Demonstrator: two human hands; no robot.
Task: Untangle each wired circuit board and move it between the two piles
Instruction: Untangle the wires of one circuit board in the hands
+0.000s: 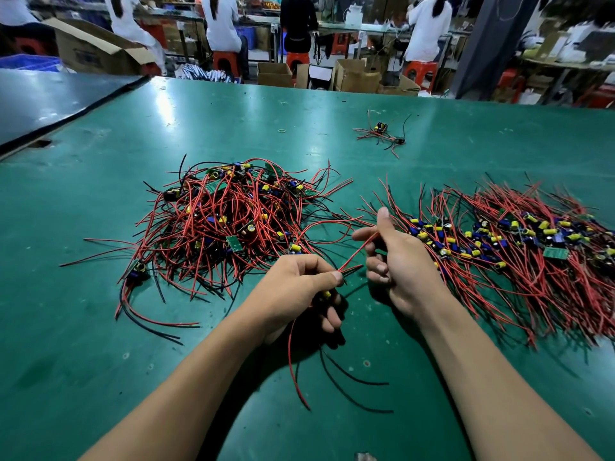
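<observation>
Table (100, 361): left hand (299, 284), right hand (396, 257) around wire (357, 252)

Circuit board (327, 294) mostly hidden inside left grip (296, 286)

No text, label or number is legible anywhere.

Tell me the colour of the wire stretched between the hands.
Red: the wire shows best in the head view.
</observation>
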